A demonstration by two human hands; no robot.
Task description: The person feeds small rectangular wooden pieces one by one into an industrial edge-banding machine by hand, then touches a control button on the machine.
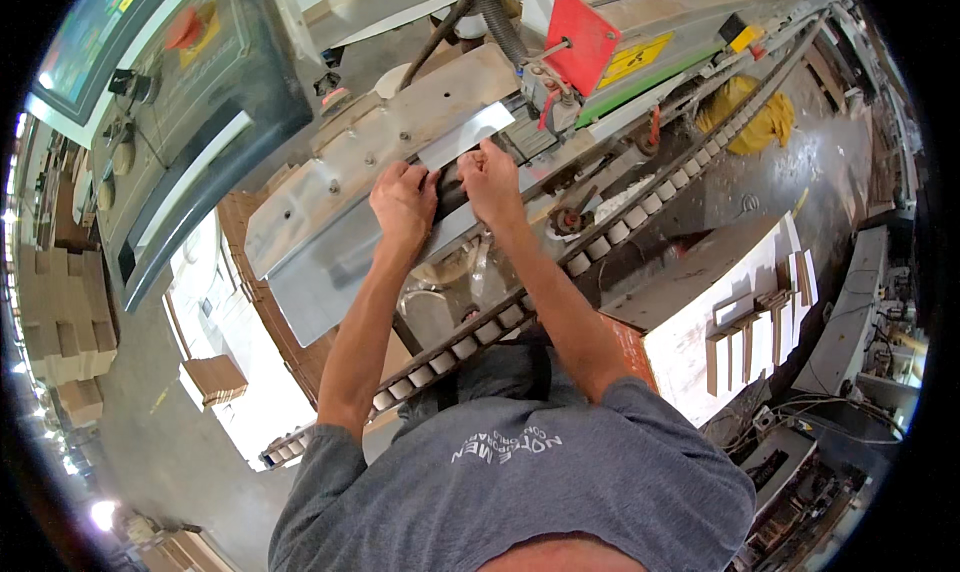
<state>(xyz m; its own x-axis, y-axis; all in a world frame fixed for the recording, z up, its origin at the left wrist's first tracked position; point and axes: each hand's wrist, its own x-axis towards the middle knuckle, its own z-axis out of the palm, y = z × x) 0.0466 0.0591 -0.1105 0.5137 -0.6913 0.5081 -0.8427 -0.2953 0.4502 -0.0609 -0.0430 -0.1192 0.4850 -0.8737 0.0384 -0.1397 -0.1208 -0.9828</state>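
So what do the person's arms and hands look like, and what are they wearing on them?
The left hand and the right hand are bare: no gloves show. The left forearm and right forearm are uncovered too. The dark grey cloth T-shirt has short sleeves and pale lettering on it.

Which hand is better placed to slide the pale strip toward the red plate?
Probably the right hand: it's beside the pale strip and nearer the red plate. The left hand is farther from that plate, by the strip's left end.
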